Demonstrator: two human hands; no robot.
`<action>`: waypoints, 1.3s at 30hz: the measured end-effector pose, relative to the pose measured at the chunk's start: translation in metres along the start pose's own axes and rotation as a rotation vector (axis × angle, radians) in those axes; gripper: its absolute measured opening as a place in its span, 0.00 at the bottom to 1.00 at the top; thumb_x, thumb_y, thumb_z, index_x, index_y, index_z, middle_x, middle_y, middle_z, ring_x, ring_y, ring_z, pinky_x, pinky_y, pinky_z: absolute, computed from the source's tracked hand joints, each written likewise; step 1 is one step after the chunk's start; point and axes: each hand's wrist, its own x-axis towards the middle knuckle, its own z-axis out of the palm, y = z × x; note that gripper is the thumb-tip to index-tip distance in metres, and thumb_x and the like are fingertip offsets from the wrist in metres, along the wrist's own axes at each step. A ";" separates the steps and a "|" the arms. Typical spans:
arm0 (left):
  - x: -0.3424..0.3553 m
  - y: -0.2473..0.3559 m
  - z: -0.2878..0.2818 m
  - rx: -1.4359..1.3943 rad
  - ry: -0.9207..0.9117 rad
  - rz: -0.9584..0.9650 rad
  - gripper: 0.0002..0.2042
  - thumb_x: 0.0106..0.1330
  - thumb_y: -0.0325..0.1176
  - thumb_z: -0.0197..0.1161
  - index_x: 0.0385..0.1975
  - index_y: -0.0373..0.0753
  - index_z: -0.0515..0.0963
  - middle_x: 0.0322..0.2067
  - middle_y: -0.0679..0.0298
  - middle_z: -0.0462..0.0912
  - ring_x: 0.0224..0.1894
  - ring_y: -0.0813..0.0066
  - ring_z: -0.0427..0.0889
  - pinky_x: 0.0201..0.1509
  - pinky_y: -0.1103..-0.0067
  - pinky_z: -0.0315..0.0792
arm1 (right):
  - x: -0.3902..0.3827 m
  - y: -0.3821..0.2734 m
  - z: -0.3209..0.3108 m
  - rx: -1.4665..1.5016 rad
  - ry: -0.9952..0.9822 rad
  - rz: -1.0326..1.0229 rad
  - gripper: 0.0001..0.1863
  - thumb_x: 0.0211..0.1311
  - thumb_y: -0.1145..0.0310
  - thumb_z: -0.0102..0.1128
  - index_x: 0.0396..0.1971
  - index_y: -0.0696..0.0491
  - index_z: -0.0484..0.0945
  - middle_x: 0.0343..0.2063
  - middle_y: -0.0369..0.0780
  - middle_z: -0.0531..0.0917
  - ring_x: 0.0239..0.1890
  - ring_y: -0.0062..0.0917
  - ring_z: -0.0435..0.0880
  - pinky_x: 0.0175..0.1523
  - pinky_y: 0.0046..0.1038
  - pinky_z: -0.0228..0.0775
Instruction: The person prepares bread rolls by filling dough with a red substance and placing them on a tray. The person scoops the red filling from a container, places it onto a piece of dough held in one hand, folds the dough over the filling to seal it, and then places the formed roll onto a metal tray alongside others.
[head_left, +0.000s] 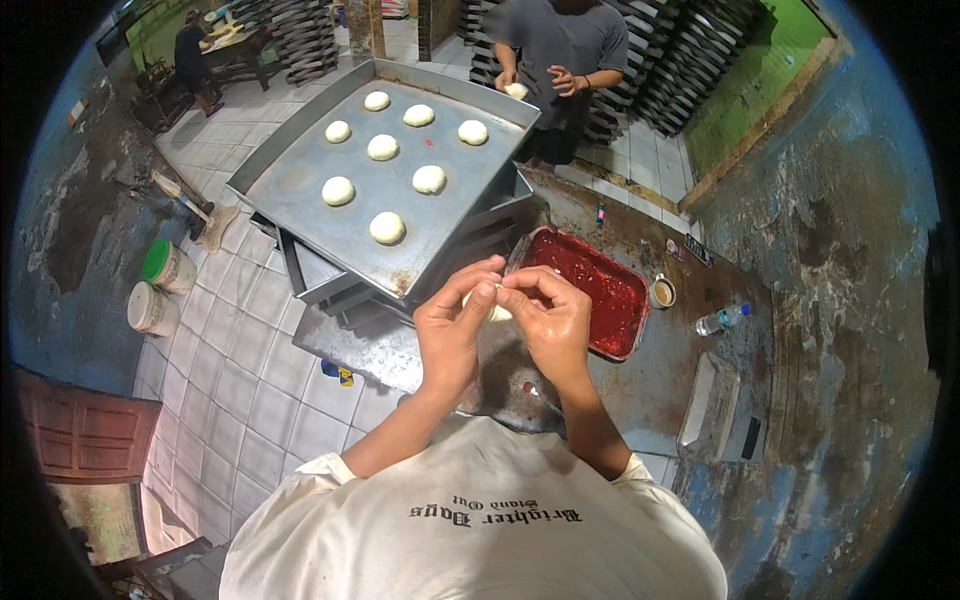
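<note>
Both my hands meet in front of my chest around a pale piece of dough (499,312). My left hand (452,318) pinches it from one side with thumb and fingers. From the other side my right hand (551,322) presses its thumb and fingertips on the dough's top edge. Most of the dough is hidden behind my fingers. Just beyond my left hand, a large metal baking tray (290,215) carries several round white dough balls (387,228), spaced apart. Close by my right hand lies a shallow tray of glossy red filling (602,300).
A co-worker (572,50) stands across the table (660,400), holding another dough piece (516,90). On the right are a small cup (662,292), a plastic bottle (722,320) and an oblong metal tin (709,405). Two lidded buckets (168,266) stand on the tiled floor. Tray stacks (690,65) line the back.
</note>
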 end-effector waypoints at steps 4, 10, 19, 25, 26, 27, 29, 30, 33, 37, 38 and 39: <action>0.008 0.010 0.002 0.057 0.118 -0.037 0.10 0.77 0.34 0.63 0.40 0.32 0.81 0.43 0.58 0.86 0.48 0.72 0.84 0.56 0.75 0.77 | -0.006 -0.003 0.023 -0.088 0.085 -0.230 0.08 0.63 0.74 0.67 0.40 0.59 0.88 0.36 0.44 0.89 0.40 0.32 0.89 0.47 0.32 0.79; 0.019 0.034 -0.004 -0.188 0.138 -0.085 0.15 0.79 0.39 0.61 0.35 0.31 0.80 0.40 0.57 0.86 0.44 0.70 0.85 0.53 0.74 0.79 | -0.006 -0.014 0.033 -0.104 -0.006 -0.402 0.13 0.55 0.81 0.73 0.42 0.60 0.88 0.41 0.41 0.86 0.40 0.24 0.84 0.51 0.27 0.78; 0.026 0.054 -0.020 -0.164 -0.394 0.004 0.19 0.74 0.34 0.56 0.53 0.24 0.81 0.67 0.46 0.73 0.63 0.60 0.79 0.68 0.68 0.71 | 0.005 -0.019 0.019 0.326 -0.118 -0.048 0.04 0.60 0.78 0.71 0.35 0.60 0.88 0.40 0.39 0.87 0.42 0.20 0.85 0.47 0.27 0.77; 0.014 0.045 -0.033 -0.179 -0.107 -0.220 0.17 0.74 0.31 0.62 0.57 0.27 0.76 0.57 0.51 0.83 0.59 0.64 0.83 0.64 0.68 0.77 | 0.003 -0.014 0.029 0.184 -0.014 -0.209 0.10 0.62 0.78 0.68 0.43 0.59 0.89 0.42 0.42 0.88 0.44 0.29 0.87 0.52 0.29 0.77; 0.012 0.042 -0.035 -0.201 -0.041 -0.228 0.16 0.76 0.32 0.61 0.57 0.27 0.77 0.55 0.51 0.84 0.57 0.65 0.84 0.63 0.68 0.78 | 0.000 -0.018 0.032 0.186 -0.009 -0.204 0.10 0.62 0.78 0.68 0.43 0.59 0.89 0.42 0.42 0.88 0.44 0.29 0.87 0.52 0.29 0.77; 0.015 0.040 -0.035 -0.218 -0.031 -0.217 0.15 0.78 0.33 0.58 0.56 0.28 0.78 0.53 0.50 0.84 0.56 0.64 0.84 0.61 0.69 0.79 | -0.003 -0.021 0.035 0.082 -0.005 -0.250 0.11 0.61 0.78 0.69 0.43 0.57 0.89 0.43 0.43 0.87 0.45 0.31 0.86 0.52 0.29 0.77; 0.018 0.040 -0.031 -0.201 -0.029 -0.188 0.15 0.78 0.33 0.58 0.56 0.28 0.78 0.54 0.51 0.84 0.56 0.64 0.84 0.62 0.70 0.79 | -0.003 -0.013 0.041 -0.015 0.043 -0.325 0.12 0.57 0.78 0.71 0.42 0.53 0.90 0.43 0.43 0.87 0.47 0.34 0.86 0.52 0.31 0.77; 0.019 0.040 -0.028 -0.188 -0.025 -0.152 0.15 0.78 0.34 0.58 0.55 0.28 0.78 0.54 0.51 0.84 0.56 0.65 0.84 0.62 0.70 0.79 | -0.002 -0.008 0.040 -0.019 0.046 -0.325 0.12 0.57 0.78 0.71 0.42 0.53 0.90 0.43 0.43 0.87 0.47 0.34 0.86 0.52 0.31 0.77; 0.018 0.038 -0.024 -0.101 -0.135 -0.073 0.15 0.79 0.34 0.57 0.55 0.30 0.79 0.57 0.51 0.83 0.59 0.65 0.82 0.64 0.70 0.76 | 0.003 -0.009 0.038 -0.099 0.171 -0.351 0.07 0.56 0.75 0.75 0.35 0.55 0.89 0.42 0.42 0.87 0.42 0.31 0.87 0.48 0.30 0.79; 0.023 0.026 -0.027 0.087 -0.186 0.101 0.13 0.80 0.35 0.56 0.54 0.34 0.80 0.60 0.52 0.80 0.62 0.66 0.78 0.68 0.69 0.69 | 0.007 -0.019 0.039 0.284 0.075 -0.015 0.06 0.57 0.76 0.74 0.34 0.60 0.88 0.40 0.42 0.88 0.40 0.27 0.87 0.47 0.28 0.77; 0.024 0.024 -0.025 0.082 -0.185 0.103 0.13 0.80 0.35 0.56 0.54 0.34 0.80 0.60 0.52 0.80 0.62 0.66 0.78 0.68 0.69 0.69 | 0.008 -0.016 0.039 0.279 0.073 -0.017 0.06 0.57 0.76 0.74 0.34 0.60 0.88 0.40 0.42 0.88 0.40 0.27 0.87 0.47 0.28 0.77; 0.024 0.020 -0.024 0.052 -0.138 0.132 0.12 0.80 0.35 0.57 0.51 0.33 0.80 0.58 0.53 0.81 0.61 0.66 0.78 0.67 0.70 0.70 | 0.009 -0.012 0.039 0.204 0.056 -0.106 0.06 0.58 0.78 0.74 0.35 0.60 0.88 0.39 0.40 0.87 0.40 0.23 0.85 0.47 0.25 0.77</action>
